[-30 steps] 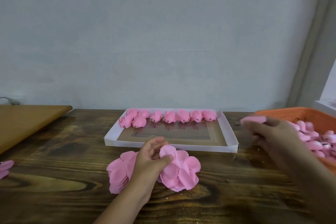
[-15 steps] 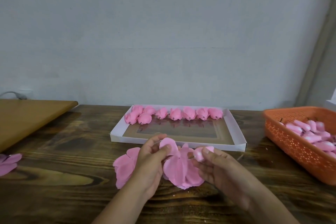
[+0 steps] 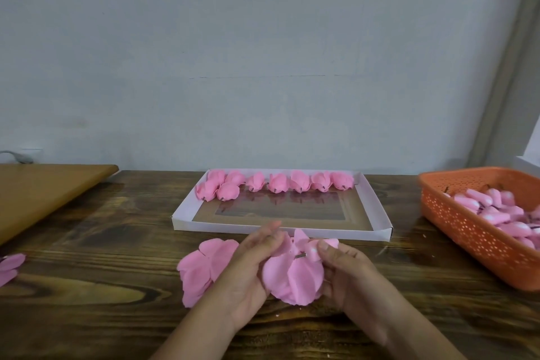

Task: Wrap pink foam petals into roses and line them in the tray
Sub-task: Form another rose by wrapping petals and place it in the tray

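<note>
**Both hands on the petals at the bench's near edge**

Left hand and right hand meet over a pink petal sheet, just in front of the tray. The left cups the sheet from the side, fingers loosely curled along its edge. The right pinches a pink bud at the sheet's top, thumb and fingers curled round it, a short dark stem poking out towards the middle. More flat petals lie on the bench just left of the left hand, partly under the wrist. In the tray, finished roses run along the far edge, with one extra tucked in front at the far left corner. An orange basket of buds sits at the bench's right edge, well apart from the hands. A few loose petals rest at the left edge
</note>
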Motion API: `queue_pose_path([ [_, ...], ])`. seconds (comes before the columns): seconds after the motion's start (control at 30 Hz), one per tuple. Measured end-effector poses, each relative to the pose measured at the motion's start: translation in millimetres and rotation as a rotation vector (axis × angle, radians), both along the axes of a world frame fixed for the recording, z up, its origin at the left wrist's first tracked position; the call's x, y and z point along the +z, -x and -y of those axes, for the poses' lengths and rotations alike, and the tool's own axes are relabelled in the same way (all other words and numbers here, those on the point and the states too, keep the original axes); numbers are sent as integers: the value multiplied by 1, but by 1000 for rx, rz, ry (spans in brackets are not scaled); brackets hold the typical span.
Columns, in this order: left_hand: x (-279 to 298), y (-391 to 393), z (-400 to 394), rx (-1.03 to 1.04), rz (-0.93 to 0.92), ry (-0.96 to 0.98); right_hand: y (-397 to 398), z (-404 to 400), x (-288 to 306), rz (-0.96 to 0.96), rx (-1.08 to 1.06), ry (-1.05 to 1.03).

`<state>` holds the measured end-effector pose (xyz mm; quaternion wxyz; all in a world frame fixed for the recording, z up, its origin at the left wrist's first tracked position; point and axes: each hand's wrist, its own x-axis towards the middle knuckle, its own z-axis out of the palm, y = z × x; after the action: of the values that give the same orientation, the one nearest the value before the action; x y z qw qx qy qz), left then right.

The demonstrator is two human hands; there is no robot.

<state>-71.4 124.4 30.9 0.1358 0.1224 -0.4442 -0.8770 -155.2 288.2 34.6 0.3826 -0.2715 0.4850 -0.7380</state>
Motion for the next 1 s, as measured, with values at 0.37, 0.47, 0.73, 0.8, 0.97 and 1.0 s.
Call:
queue_pose_path([
  [0.37,1,-6,0,-292,45,105,3,-2,-5,-94,2,-2],
  [0.47,0,-7,-1,-229,85,140,4,-4,-6,-112,-21,-26],
  [0.73,-5,-2,0,-28,165,246,0,0,-7,-319,-307,-84],
  [0.8,-7,-1,1,-39,152,241,-1,1,-8,-365,-364,-75],
  [0.97,-9,0,-1,-18,175,278,0,3,-13,-559,-485,-188],
  [1.0,-9,-1,-2,-21,177,294,1,3,-14,-599,-504,-229],
])
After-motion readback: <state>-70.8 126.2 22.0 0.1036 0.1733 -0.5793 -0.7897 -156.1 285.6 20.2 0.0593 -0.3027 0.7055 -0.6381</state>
